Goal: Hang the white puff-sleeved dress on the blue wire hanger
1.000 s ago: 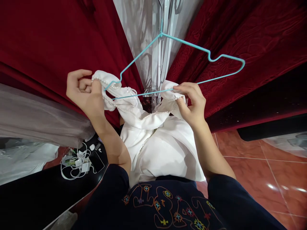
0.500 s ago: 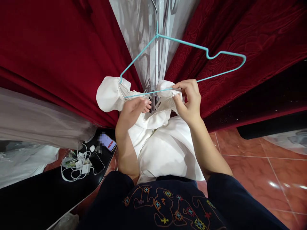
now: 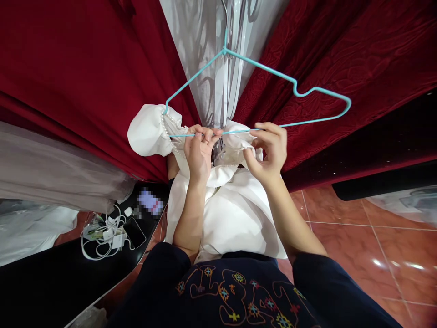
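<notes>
A light blue clothes hanger (image 3: 262, 67) hangs by its hook in front of me. On its left end sits one puffed, pearl-edged sleeve of a white dress (image 3: 235, 209); the skirt drapes down toward my lap. My left hand (image 3: 200, 155) has its fingers curled over the hanger's lower bar near the middle. Farther right, my right hand (image 3: 269, 152) grips the dress's other sleeve, its index finger lying along the same bar. The hanger's right end is bare. Part of the fabric between my right thumb and fingers is hidden.
Dark red curtains (image 3: 85, 68) hang on both sides of a metal stand (image 3: 225, 91). At lower left a black bench (image 3: 44, 282) carries a phone (image 3: 134, 232), a blurred lit phone and white cables (image 3: 99, 248). Reddish tiles (image 3: 344, 246) cover the floor.
My left hand has risen from the dress's neckline to the hanger's lower bar. The left sleeve has shifted slightly left. My right hand stays at the other sleeve, slightly lower.
</notes>
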`<state>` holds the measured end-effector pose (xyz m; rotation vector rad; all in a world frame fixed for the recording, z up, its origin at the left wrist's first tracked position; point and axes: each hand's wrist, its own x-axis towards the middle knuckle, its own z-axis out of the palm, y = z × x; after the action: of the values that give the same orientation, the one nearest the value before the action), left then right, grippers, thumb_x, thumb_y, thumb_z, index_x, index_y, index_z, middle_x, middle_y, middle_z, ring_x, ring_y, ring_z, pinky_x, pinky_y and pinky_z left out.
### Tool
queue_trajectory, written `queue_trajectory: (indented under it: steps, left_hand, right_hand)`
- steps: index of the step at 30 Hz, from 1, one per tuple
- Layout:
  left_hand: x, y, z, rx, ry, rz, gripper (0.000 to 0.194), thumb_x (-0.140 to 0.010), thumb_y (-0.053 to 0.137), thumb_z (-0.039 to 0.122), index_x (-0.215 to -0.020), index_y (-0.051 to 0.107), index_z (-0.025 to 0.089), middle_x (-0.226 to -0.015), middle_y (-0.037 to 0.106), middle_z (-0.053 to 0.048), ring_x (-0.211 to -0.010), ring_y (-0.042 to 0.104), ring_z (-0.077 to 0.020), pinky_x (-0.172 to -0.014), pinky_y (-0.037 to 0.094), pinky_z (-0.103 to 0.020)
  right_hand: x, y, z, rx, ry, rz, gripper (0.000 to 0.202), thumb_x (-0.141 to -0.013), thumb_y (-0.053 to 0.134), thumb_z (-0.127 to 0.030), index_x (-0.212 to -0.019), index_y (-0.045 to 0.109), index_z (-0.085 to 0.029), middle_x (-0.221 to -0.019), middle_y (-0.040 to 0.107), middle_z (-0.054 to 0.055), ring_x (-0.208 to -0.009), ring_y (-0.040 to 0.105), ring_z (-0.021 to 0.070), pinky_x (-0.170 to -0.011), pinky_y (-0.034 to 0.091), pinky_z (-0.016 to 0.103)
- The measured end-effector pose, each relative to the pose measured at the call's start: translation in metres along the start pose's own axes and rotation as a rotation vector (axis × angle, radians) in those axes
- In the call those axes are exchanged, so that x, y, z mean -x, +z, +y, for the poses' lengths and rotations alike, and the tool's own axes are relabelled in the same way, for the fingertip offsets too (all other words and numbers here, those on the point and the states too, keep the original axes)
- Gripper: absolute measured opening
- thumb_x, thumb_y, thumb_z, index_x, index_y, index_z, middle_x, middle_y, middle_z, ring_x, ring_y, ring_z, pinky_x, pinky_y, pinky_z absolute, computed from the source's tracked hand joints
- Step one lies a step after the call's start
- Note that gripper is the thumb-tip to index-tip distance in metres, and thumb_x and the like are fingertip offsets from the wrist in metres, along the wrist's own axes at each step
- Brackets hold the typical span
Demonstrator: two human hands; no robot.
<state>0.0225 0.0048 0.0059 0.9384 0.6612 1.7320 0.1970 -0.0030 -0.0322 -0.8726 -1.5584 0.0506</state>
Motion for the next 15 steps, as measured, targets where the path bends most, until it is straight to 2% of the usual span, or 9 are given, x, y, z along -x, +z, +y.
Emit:
queue_trajectory:
  steps: [2, 4, 6, 8, 11, 15]
  left_hand:
    - [-0.004, -0.003, 0.002, -0.061, 0.005, 0.039, 0.036, -0.096, 0.067, 0.055, -0.093, 0.047, 0.025, -0.074, 0.045, 0.005, -0.086, 0.071, -0.0165, -0.105, 0.059, -0.043]
    - [-0.008, -0.005, 0.003, -0.102, 0.015, 0.063, 0.039, -0.095, 0.066, 0.058, -0.092, 0.044, 0.025, -0.073, 0.041, 0.006, -0.083, 0.070, -0.0161, -0.103, 0.060, -0.044]
    - [-0.011, -0.007, 0.004, -0.118, 0.033, 0.068, 0.039, -0.095, 0.065, 0.058, -0.092, 0.043, 0.026, -0.072, 0.040, 0.006, -0.080, 0.068, -0.0156, -0.102, 0.060, -0.043]
    - [-0.012, -0.008, 0.004, -0.130, 0.041, 0.066, 0.037, -0.094, 0.064, 0.055, -0.091, 0.043, 0.026, -0.071, 0.040, 0.006, -0.079, 0.067, -0.0154, -0.100, 0.060, -0.042]
    - [-0.012, -0.008, 0.005, -0.144, 0.041, 0.061, 0.033, -0.095, 0.063, 0.051, -0.091, 0.042, 0.026, -0.070, 0.040, 0.006, -0.080, 0.067, -0.0155, -0.100, 0.060, -0.042]
    - [-0.012, -0.008, 0.006, -0.127, 0.067, 0.058, 0.029, -0.095, 0.063, 0.046, -0.092, 0.042, 0.025, -0.070, 0.042, 0.006, -0.079, 0.066, -0.0148, -0.098, 0.060, -0.040]
  right_hand:
    - [0.009, -0.004, 0.006, 0.017, 0.011, 0.167, 0.029, -0.092, 0.067, -0.037, -0.120, 0.061, -0.028, -0.126, 0.057, 0.009, -0.085, 0.059, 0.0152, -0.060, 0.049, 0.030]
    - [0.012, -0.012, 0.016, 0.056, 0.070, 0.323, 0.024, -0.090, 0.068, -0.038, -0.109, 0.059, -0.025, -0.114, 0.055, 0.007, -0.084, 0.057, 0.0155, -0.059, 0.047, 0.029]
    - [0.007, -0.026, 0.030, 0.067, 0.161, 0.405, 0.026, -0.087, 0.071, -0.040, -0.100, 0.055, -0.024, -0.100, 0.052, 0.005, -0.080, 0.056, 0.0153, -0.058, 0.045, 0.029]
    - [-0.006, -0.042, 0.044, 0.043, 0.233, 0.433, 0.031, -0.083, 0.075, -0.040, -0.095, 0.050, -0.025, -0.091, 0.051, 0.002, -0.073, 0.054, 0.0131, -0.057, 0.043, 0.028]
    - [-0.035, -0.067, 0.061, 0.034, 0.254, 0.472, 0.035, -0.078, 0.079, -0.031, -0.092, 0.047, -0.025, -0.087, 0.051, 0.001, -0.071, 0.053, 0.0110, -0.057, 0.040, 0.026]
    - [-0.073, -0.084, 0.059, 0.062, 0.186, 0.417, 0.030, -0.076, 0.073, -0.015, -0.092, 0.049, -0.023, -0.091, 0.051, 0.002, -0.074, 0.053, 0.0087, -0.058, 0.039, 0.022]
